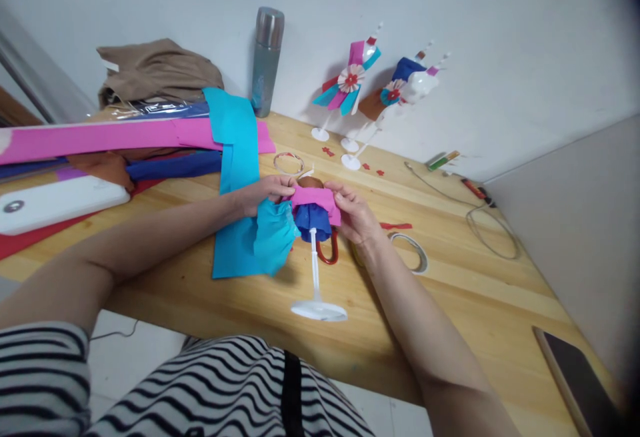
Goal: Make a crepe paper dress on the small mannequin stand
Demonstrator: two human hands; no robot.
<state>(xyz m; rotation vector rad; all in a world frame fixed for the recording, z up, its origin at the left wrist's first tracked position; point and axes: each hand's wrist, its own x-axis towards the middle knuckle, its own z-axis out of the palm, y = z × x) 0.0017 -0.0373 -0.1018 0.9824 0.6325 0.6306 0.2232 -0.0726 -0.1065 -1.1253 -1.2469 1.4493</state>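
Near the middle is a small figure on a white stand [319,309], tilted toward me, with blue ruffled paper [313,221] around it and a brown part above. A pink paper strip [315,198] lies across it, over the blue. My left hand [273,190] pinches the strip's left end, and my right hand [356,214] pinches its right end. Gathered turquoise paper [275,236] hangs at the left, below my left hand. Red scissor handles [329,247] show behind the blue paper.
Turquoise sheets [235,157], pink paper [100,138] and a white device [60,204] lie left. A bottle [269,60] and decorated stands [350,162] are at the back. Right are a tape roll [421,257], a cable [493,250] and a dark tablet [575,380].
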